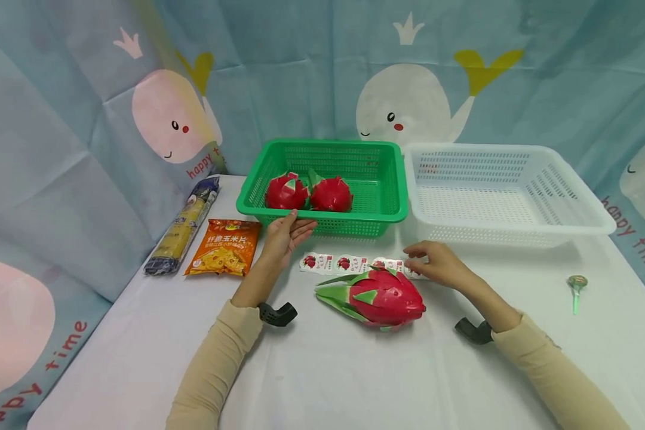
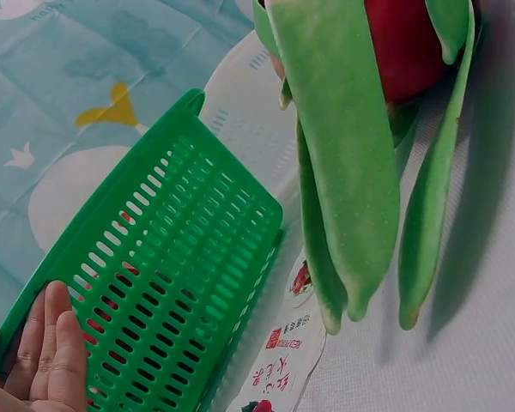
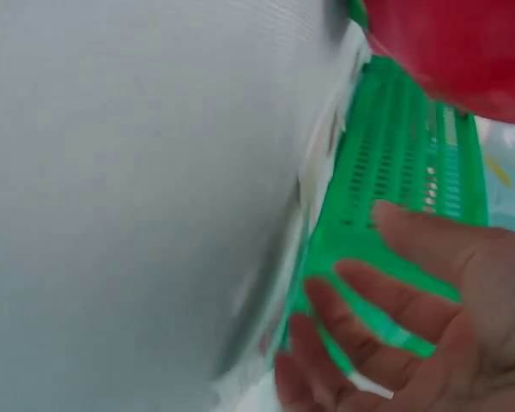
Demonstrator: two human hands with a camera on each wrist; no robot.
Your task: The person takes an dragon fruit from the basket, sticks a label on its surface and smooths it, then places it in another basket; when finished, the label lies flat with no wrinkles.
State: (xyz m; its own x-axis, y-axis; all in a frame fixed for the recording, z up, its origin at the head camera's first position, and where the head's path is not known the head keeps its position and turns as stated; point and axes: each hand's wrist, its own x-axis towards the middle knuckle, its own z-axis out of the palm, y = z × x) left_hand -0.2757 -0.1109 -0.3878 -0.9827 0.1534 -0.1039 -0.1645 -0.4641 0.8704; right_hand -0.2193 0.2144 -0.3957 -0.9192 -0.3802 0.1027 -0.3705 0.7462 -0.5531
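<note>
My left hand (image 1: 286,237) is at the front rim of a green basket (image 1: 322,222). In the left wrist view its thumb lies over the rim and its fingers (image 2: 64,360) run along the outer wall. Two red dragon fruits (image 1: 330,194) sit inside the basket. My right hand (image 1: 439,263), fingers loosely bent and holding nothing, hovers at the right end of a strip of printed labels (image 1: 349,264). It looks blurred in the right wrist view. In front of the strip, a large dragon fruit (image 1: 387,298) with green leaves lies on its side, partly covering the labels.
A white basket (image 1: 516,230) adjoins the green one on the right. To the left lie an orange snack bag (image 1: 224,248) and a long yellow-and-blue packet (image 1: 185,230). A small green-handled item (image 1: 576,291) rests at the far right of the white-covered table (image 1: 322,382).
</note>
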